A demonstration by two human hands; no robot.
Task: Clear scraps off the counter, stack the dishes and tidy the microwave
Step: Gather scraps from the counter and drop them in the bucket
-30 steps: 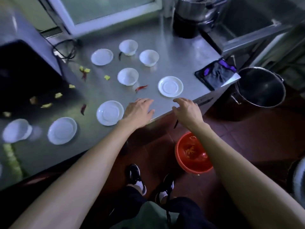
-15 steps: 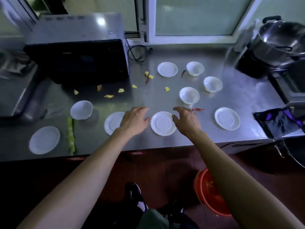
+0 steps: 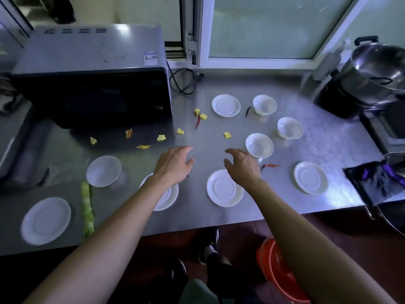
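Observation:
My left hand and my right hand hover over the steel counter with loosely curled fingers, holding nothing. Several white saucers lie about; one saucer is just under my right wrist and another saucer is half hidden by my left forearm. Several white bowls stand to the right, the nearest bowl beside my right hand. Yellow scraps and red chillies lie ahead of my hands. A green vegetable strip lies at the left. The black microwave stands shut at the back left.
A red bucket sits on the floor below the counter's front edge. A dark cloth lies at the right end. Steel pots stand at the back right. A cable coils behind the microwave.
The view swung left from the counter's right end to its middle. Both hands left the front edge and reached forward over the counter toward the scraps.

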